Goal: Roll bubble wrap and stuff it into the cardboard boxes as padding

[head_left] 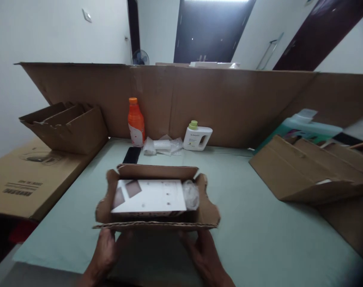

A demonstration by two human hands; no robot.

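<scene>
A pale green counter point(259, 239) fills the lower frame, fenced along the back by a tall cardboard wall point(175, 103), with white walls and a dark doorway beyond. At lower centre sits an open cardboard box point(157, 219), its flaps already folded out, so it looks opened but not emptied: a white packet point(151, 196) and a clear plastic bag point(191, 194) lie inside. The left hand point(105, 249) and right hand point(204, 253) cup the box's near wall from below, fingers curled against it, one at each corner. Behind stand an orange bottle point(135, 123), a white jug point(198, 137) and a black phone point(131, 155); flattened cartons point(307, 171) lie at right.
</scene>
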